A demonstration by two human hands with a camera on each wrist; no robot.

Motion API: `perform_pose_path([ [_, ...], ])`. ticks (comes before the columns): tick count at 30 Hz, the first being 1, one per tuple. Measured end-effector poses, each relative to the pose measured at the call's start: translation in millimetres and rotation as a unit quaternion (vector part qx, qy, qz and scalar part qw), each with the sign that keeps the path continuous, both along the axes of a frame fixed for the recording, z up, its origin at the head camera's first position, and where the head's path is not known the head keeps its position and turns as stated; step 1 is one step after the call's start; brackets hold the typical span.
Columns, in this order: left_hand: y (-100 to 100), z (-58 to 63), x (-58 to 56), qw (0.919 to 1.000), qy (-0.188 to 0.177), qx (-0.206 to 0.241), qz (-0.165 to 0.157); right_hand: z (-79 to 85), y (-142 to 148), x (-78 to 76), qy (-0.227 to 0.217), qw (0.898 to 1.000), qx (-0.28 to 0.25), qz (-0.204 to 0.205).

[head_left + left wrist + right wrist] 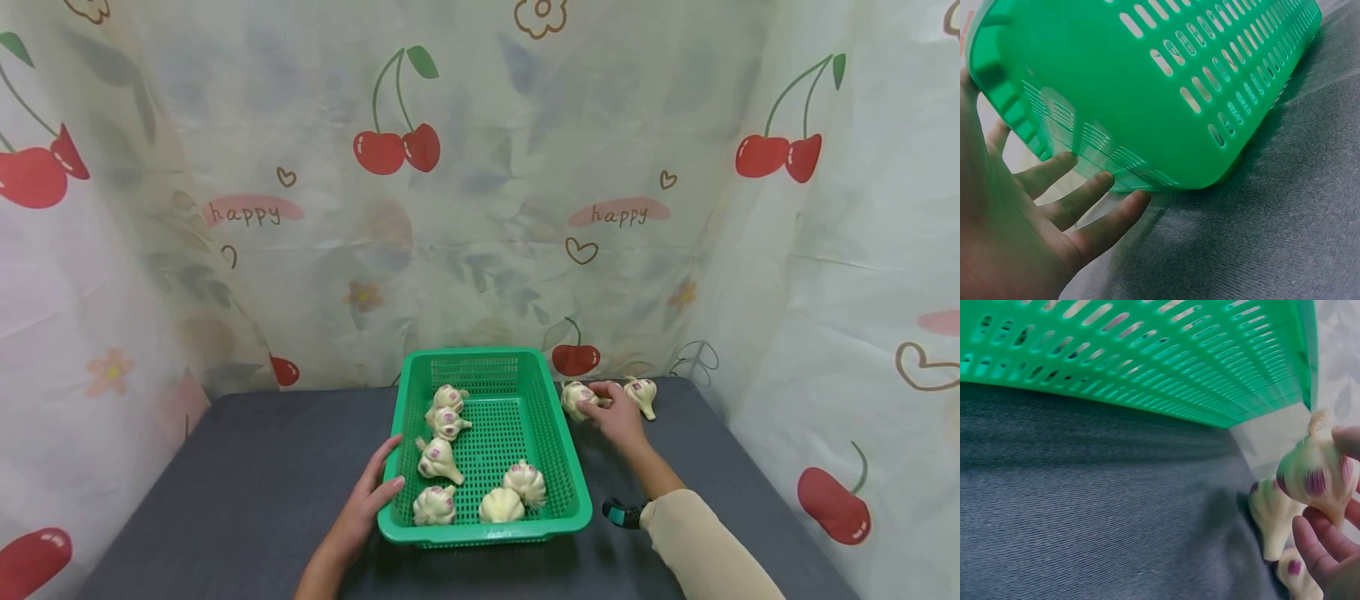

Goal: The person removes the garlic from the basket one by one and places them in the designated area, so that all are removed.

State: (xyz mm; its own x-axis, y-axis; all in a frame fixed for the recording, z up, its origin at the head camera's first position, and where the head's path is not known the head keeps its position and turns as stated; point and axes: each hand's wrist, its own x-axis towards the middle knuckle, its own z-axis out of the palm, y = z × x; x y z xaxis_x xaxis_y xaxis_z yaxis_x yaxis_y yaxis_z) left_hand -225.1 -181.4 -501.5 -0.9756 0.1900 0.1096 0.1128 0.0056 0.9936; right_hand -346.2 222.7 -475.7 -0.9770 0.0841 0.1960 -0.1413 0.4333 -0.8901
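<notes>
My right hand pinches a garlic bulb just outside the right rim of a green plastic basket. In the right wrist view, thumb and fingers hold this purple-streaked bulb above two other garlic bulbs. My left hand is at the basket's left side, its thumb and forefinger touching the rim. Its other fingers spread out fairly straight beside the outer wall in the left wrist view. Several garlic bulbs lie in the basket, some along its left side and two near the front right.
Another garlic bulb lies at the back right of the dark cloth-covered table. Printed curtains hang behind and on both sides. A dark band is at the right wrist, below a cream sleeve.
</notes>
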Motion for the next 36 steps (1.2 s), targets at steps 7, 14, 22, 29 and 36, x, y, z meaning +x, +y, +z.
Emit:
perform_pose_path([
  [7,0,0.0,0.2,1.0,-0.005,0.002,0.002,-11.3,1,3.4,-0.024,0.999,0.008,-0.043],
  [14,0,-1.2,-0.1,1.0,-0.006,-0.003,-0.002,-19.6,2,6.4,-0.057,0.995,-0.005,-0.078],
  [22,0,-0.9,-0.6,1.0,-0.001,0.001,0.002,-24.6,4,6.0,-0.072,0.993,-0.005,-0.093],
  [29,-1,-3.2,-1.7,1.0,-0.006,-0.003,0.003,-29.5,2,6.5,-0.075,0.992,-0.013,-0.099],
  [36,-1,-3.2,-1.8,0.9999,-0.003,-0.012,0.003,-30.8,0,7.2,-0.08,0.992,-0.028,-0.096],
])
